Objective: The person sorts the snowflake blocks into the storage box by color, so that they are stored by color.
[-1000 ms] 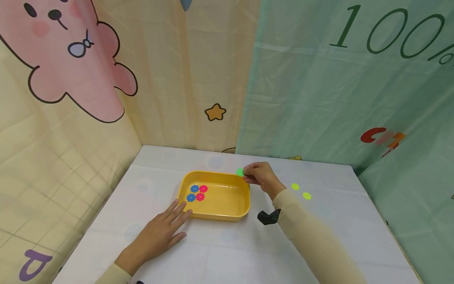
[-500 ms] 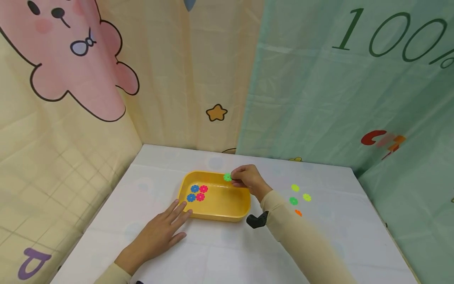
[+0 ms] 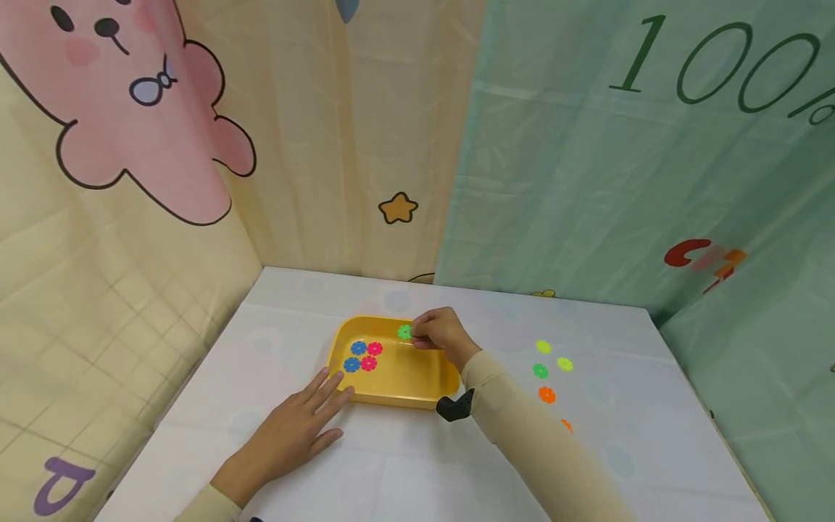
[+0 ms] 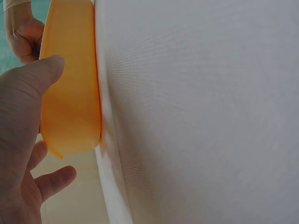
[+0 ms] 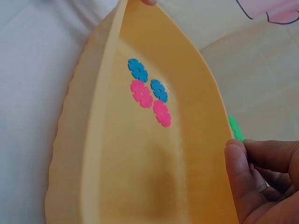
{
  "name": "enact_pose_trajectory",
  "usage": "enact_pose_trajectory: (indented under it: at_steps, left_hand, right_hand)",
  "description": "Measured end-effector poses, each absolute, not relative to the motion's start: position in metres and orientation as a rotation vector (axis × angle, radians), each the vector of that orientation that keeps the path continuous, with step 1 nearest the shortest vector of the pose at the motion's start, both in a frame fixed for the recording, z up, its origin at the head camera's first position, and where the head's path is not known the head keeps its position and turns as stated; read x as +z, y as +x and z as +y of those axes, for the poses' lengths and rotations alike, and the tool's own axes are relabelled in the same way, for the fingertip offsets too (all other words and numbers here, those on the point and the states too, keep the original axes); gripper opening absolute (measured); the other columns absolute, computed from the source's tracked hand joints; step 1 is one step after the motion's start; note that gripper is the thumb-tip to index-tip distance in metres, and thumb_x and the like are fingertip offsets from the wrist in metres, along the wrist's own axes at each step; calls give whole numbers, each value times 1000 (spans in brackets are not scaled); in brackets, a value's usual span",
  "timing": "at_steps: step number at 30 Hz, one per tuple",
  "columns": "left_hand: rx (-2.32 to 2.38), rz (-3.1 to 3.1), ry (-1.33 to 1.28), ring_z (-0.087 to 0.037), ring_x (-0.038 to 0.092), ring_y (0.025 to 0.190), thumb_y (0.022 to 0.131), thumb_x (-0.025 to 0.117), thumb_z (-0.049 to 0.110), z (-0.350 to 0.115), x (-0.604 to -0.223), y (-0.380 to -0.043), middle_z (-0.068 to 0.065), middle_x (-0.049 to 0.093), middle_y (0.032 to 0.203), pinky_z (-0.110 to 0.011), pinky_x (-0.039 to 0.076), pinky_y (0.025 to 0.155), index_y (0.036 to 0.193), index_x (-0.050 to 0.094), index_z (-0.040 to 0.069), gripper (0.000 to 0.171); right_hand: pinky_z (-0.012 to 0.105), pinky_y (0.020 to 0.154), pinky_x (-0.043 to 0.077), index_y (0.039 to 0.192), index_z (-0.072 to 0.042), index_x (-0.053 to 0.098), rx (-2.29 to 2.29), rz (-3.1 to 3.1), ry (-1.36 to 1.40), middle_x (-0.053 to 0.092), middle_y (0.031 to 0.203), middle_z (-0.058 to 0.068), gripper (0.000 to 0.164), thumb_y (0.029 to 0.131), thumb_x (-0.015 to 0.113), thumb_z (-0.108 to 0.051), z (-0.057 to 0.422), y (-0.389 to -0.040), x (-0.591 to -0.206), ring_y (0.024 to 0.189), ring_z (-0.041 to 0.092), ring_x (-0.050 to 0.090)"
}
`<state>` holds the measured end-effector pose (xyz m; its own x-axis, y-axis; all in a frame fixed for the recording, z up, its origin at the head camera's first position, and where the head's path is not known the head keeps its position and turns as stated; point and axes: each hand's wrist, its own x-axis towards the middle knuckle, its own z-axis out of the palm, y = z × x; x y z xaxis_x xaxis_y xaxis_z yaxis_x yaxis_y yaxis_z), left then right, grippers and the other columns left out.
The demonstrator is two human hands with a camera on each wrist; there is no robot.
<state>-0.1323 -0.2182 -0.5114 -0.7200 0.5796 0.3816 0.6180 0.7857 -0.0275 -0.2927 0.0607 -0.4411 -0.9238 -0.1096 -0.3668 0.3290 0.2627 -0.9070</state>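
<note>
A yellow tray (image 3: 411, 384) stands on the white-covered table. Inside, at its left, two blue notched flower discs (image 5: 137, 70) and two pink flower discs (image 5: 141, 93) lie flat in a small square. My right hand (image 3: 443, 335) pinches a bright green flower disc (image 3: 404, 331) between thumb and fingers, over the far side of the tray; the right wrist view has the disc (image 5: 235, 128) partly hidden behind the rim. My left hand (image 3: 290, 435) lies with fingers spread and straight, fingertips at the tray's near left corner. Its thumb (image 4: 53, 67) shows before the tray wall.
To the right of the tray lie two yellow flower discs (image 3: 543, 346), a darker green disc (image 3: 540, 371) and an orange disc (image 3: 546, 395). Another orange disc (image 3: 567, 425) is half covered by my right sleeve. Printed curtains (image 3: 554, 181) stand behind the table.
My right hand has carried the green disc leftward from the tray's far right corner to above its far side. The arm's shift uncovers green and orange discs. My left hand stays put.
</note>
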Motion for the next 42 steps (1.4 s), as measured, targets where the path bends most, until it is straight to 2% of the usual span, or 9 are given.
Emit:
enact_pose_trajectory:
  at_steps: [13,21,30,38,42]
  left_hand:
    - [-128,-2610,-917,-38,45,143,85,81,43,-218,-511,-133,-15,49,154,-48,57,92,148,54,15,74]
    - [-146,-2595,-922,-38,43,144,84,82,41,-219,-511,-134,-15,49,155,-48,57,91,148,54,15,74]
    - [-124,-2578,-924,-37,45,143,84,82,42,-220,-512,-133,-14,50,153,-46,58,90,148,54,15,75]
    - [-132,-2593,-919,-37,44,144,85,81,43,-221,-512,-133,-14,50,154,-47,57,91,148,54,16,74]
    - [-141,-2601,-920,-37,44,144,85,81,42,-220,-511,-132,-15,49,154,-47,57,92,148,54,15,73]
  right_hand:
    - [26,66,61,100,5,68,-1684,2209,221,69,85,14,7,93,69,3,47,-294,-451,65,17,67]
    - [28,68,62,93,4,67,-1686,2206,231,67,86,13,4,92,70,5,41,-294,-455,63,16,66]
    - [23,65,60,93,4,68,-1654,2223,211,67,92,14,4,90,70,7,34,-291,-459,67,17,64]
    - [27,71,61,92,4,70,-1579,2306,207,65,89,13,3,90,71,6,27,-289,-466,68,17,65]
    - [30,71,62,87,3,70,-1509,2372,185,63,87,12,5,87,72,7,22,-289,-473,64,16,65]
